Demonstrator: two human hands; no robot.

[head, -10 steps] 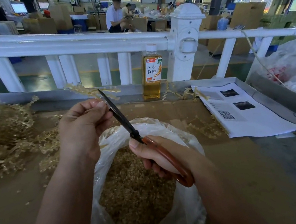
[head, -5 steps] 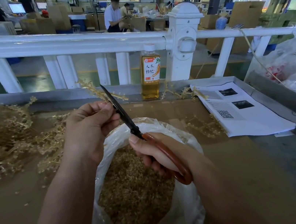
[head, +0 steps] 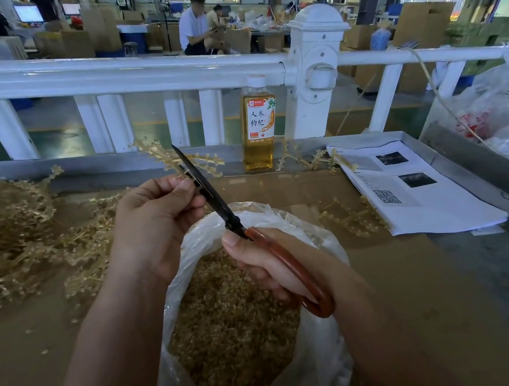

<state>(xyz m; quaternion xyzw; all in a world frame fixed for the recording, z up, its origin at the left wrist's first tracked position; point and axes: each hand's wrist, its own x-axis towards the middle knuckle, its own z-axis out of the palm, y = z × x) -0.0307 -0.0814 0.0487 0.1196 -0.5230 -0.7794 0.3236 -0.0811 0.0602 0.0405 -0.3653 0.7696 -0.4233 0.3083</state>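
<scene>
Above bag (head: pixel 331 363), centre frame: my left hand (head: pixel 155 221) pinches sprig (head: pixel 169 159), right hand (head: pixel 267 263) clamped on scissors (head: pixel 210 196). Blade beside fingertips (head: pixel 184 185); slip could nick them.

- A bottle of amber drink (head: pixel 258 126) is stood against the white railing (head: pixel 129 74).
- Printed sheets (head: pixel 419 198) are laid at the right.
- A seated person (head: pixel 193 23) is seen beyond, among cardboard boxes (head: pixel 422 22).

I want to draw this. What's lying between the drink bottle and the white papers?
A few loose golden sprigs lie between the bottle and the papers. The head view shows them.
</scene>
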